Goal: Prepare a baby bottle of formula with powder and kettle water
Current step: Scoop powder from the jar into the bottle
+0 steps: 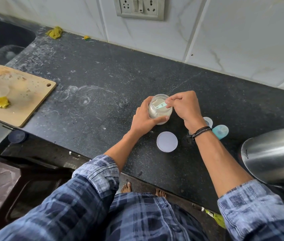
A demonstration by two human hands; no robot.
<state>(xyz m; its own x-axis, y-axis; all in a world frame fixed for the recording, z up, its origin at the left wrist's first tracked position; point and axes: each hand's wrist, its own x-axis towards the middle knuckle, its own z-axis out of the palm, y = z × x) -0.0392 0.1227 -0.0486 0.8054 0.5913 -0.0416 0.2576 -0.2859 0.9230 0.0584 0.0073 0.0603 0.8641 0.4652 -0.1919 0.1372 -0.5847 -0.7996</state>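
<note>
Black speckled stone counter [103,75], pale ring marks on its surface.
- Clear powder jar [156,113]: upright, mid-counter.
- White round lid [167,141]: just in front of jar.
- Teal cap [222,131]: right of jar.
- Steel kettle [275,153]: far right of jar.
- Wooden cutting board [21,94]: well left of jar.
- Yellow cloth [55,32]: far back-left of jar, near wall.

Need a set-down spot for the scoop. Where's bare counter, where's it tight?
Biggest free patch: counter between the cutting board and the jar, back to the wall. Crowded: right of the jar, where lid, clear cap, teal cap and kettle cluster. Left hand grips the jar, right hand pinches the scoop in it.
</note>
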